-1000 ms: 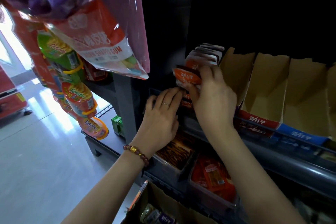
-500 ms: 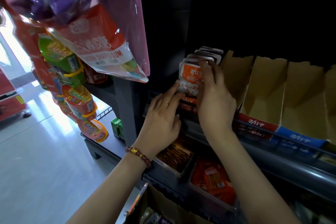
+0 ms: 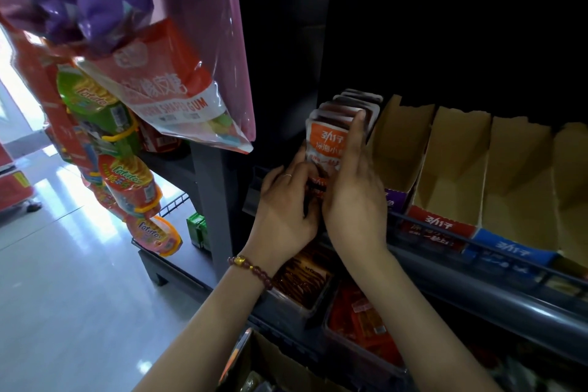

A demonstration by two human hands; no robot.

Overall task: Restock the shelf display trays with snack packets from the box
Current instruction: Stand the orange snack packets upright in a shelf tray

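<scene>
The right hand (image 3: pixel 353 197) lies flat with straight fingers (image 3: pixel 358 137) along the right edge of an orange-and-white foil snack packet (image 3: pixel 323 143). Its index fingertip reaches the packet's top corner and its thumb is hidden. The packet stands upright at the front of a row of matching snack packets (image 3: pixel 353 102) in the leftmost brown cardboard display tray (image 3: pixel 375 111) on the dark shelf (image 3: pixel 477 289). The left hand (image 3: pixel 283 210), wearing a thin ring and a dark bead bracelet (image 3: pixel 251 267), bends its fingers against the packet's lower left corner. I cannot tell whether it grips the packet or only touches it. To the right stand more brown cardboard trays (image 3: pixel 451 169). Below the hands, the open brown cardboard box (image 3: pixel 273 360) sits at the bottom edge, just in front of a lower bin of red packets (image 3: pixel 359 321).
</scene>
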